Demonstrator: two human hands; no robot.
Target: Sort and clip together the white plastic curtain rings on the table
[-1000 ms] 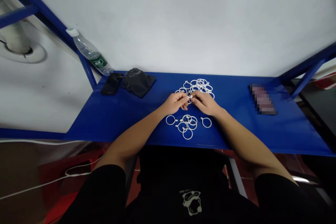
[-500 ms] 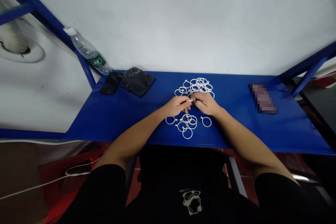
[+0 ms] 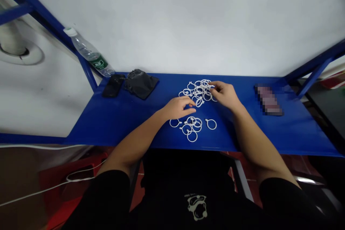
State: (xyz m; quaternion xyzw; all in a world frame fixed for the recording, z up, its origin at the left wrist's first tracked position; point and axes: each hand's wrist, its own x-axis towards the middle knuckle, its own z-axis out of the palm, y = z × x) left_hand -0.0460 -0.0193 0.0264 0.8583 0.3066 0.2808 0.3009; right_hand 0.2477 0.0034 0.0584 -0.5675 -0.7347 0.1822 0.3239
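Right hand (image 3: pixel 225 95) is reaching into the upper pile of white plastic rings (image 3: pixel 199 90) at its 3 o'clock edge. Its fingers (image 3: pixel 210 86) are closing narrow and touching rings; can't tell if one is gripped. Left hand (image 3: pixel 178 108) is resting low over the blue table (image 3: pixel 296 136), with its fingers (image 3: pixel 190 103) loosely curled, holding nothing visible, tips just beside the pile's 6 o'clock edge.

Rings are lying in two lots: the tangled upper pile, and a lower group of rings (image 3: pixel 192 141) at its 6 o'clock, some overlapping. A lone ring (image 3: pixel 211 119) is sitting at the lower group's 3 o'clock, just apart. Nothing is standing between hands and rings.

Further out, at the pile's 9 o'clock, a black pouch (image 3: pixel 140 84) is lying flat, contents can't be told, with a black phone (image 3: pixel 113 85) beside it. At 10 o'clock, a capped clear plastic bottle (image 3: pixel 88 52) with a green label is leaning on the blue steel frame (image 3: pixel 87 73). At 3 o'clock, a pixel-blurred flat object (image 3: pixel 268 101) is lying near the table's far edge, too obscured to identify.
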